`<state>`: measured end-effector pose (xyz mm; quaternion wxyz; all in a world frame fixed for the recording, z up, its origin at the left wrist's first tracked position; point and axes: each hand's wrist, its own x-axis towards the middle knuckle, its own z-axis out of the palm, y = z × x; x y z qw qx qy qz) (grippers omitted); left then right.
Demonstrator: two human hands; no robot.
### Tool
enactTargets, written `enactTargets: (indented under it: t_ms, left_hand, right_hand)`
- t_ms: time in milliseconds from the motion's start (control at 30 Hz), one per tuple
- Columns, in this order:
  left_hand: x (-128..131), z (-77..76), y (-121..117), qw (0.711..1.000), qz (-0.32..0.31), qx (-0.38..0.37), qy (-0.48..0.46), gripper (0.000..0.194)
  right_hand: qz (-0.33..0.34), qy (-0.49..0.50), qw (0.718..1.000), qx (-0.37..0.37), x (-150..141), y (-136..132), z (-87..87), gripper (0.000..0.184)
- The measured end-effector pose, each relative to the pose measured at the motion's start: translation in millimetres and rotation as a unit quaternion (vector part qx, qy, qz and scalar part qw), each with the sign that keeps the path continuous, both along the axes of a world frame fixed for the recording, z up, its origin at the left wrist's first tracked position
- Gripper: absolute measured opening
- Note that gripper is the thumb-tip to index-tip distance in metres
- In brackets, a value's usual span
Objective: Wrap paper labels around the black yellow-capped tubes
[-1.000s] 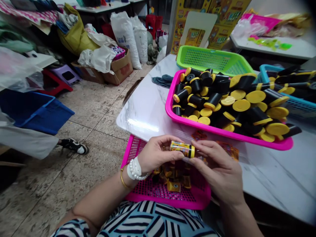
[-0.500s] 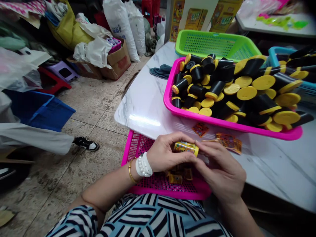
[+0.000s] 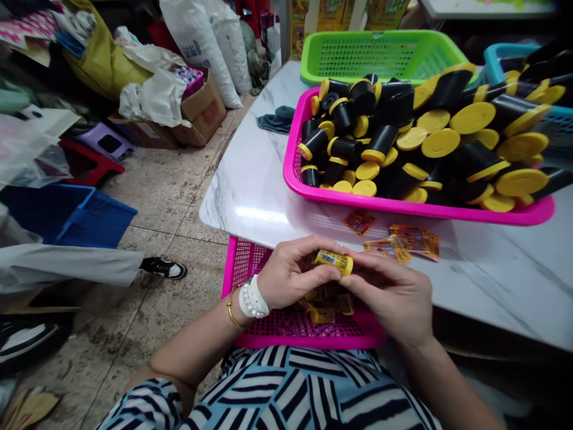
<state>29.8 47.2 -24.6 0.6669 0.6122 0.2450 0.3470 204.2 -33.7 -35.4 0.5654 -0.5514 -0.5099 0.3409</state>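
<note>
Over the lap, my left hand [image 3: 290, 272] is closed around a small labelled canister [image 3: 329, 258] with a yellow cap; a barcode on its wrap faces up. The thumb and fingers of my right hand [image 3: 389, 292] pinch the capped end. Below them sits a pink mesh basket [image 3: 308, 341], and several wrapped canisters [image 3: 323, 315] lie inside it, partly hidden by my hands. Just beyond my right hand, printed label sleeves [image 3: 414, 240] lie flat on the table, with one separate sleeve [image 3: 359, 221] to their left.
A pink tray [image 3: 403, 206] heaped with black, yellow-capped canisters stands on the white marbled table [image 3: 242, 191]. Behind are a green basket [image 3: 380, 51] and a blue basket [image 3: 492, 57]. A dark cloth [image 3: 277, 119] lies at left. Another person's leg [image 3: 76, 266] and a blue bin [image 3: 102, 218] are on the floor side.
The canister has turned between my fingers, so the barcode side now shows. Both hands stay on it. The camera view has shifted slightly.
</note>
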Motion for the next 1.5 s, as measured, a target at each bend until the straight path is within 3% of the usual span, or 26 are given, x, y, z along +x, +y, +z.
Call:
enactTargets:
  t_ms: [100, 200, 300, 433, 733, 867, 967, 1067, 1167, 1267, 1367, 1433, 1500]
  left_hand:
    - [-1, 0.9, 0, 0.994, -0.029, -0.098, 0.026, 0.030]
    - [0, 1.7, -2, 0.973, -0.037, -0.219, 0.065, 0.039]
    - [3, -0.5, -7, 0.958, -0.036, -0.277, 0.071, 0.044]
    - [5, -6.0, -12, 0.933, -0.092, -0.346, -0.021, 0.046]
    - [6, -10.9, -22, 0.913, -0.039, -0.404, -0.033, 0.048]
    - [-5, -12.5, -26, 0.918, -0.032, -0.396, -0.004, 0.051]
    - [-16, -17.5, -28, 0.934, -0.075, -0.335, 0.100, 0.050]
    - [-25, -23.6, -28, 0.966, 0.008, -0.079, 0.247, 0.032]
    - [-29, -25.4, -29, 0.945, 0.056, 0.093, 0.308, 0.029]
    - [-30, -20.0, -31, 0.939, 0.059, 0.144, 0.306, 0.026]
    - [-34, -12.5, -32, 0.930, 0.085, 0.204, 0.292, 0.023]
    - [-38, -10.7, -31, 0.925, 0.094, 0.226, 0.290, 0.023]
    - [-41, -12.0, -32, 0.925, 0.096, 0.224, 0.292, 0.022]
  right_hand:
    - [0.038, 0.066, 0.996, -0.054, 3, 1, 2.6, 0.025]
    - [0.077, 0.084, 0.991, -0.068, 11, 4, 3.7, 0.035]
    - [0.115, 0.020, 0.993, -0.036, 17, 6, 2.5, 0.031]
    - [0.065, 0.005, 0.998, 0.027, 16, 3, -0.2, 0.023]
    - [0.058, -0.083, 0.989, 0.104, 1, 1, -6.0, 0.033]
    - [0.083, -0.171, 0.972, 0.140, -2, 1, 7.7, 0.023]
    - [0.087, -0.293, 0.933, 0.188, 21, 7, 35.5, 0.019]
    - [-0.052, -0.422, 0.877, 0.224, 58, 28, 68.3, 0.022]
    - [-0.165, -0.569, 0.770, 0.239, 90, 68, 88.2, 0.035]
    - [-0.163, -0.680, 0.689, 0.188, 106, 107, 90.8, 0.030]
    - [-0.142, -0.699, 0.675, 0.187, 106, 114, 90.5, 0.021]
    - [-0.152, -0.661, 0.700, 0.223, 100, 100, 93.3, 0.024]
    - [-0.159, -0.588, 0.751, 0.254, 86, 78, 95.0, 0.035]
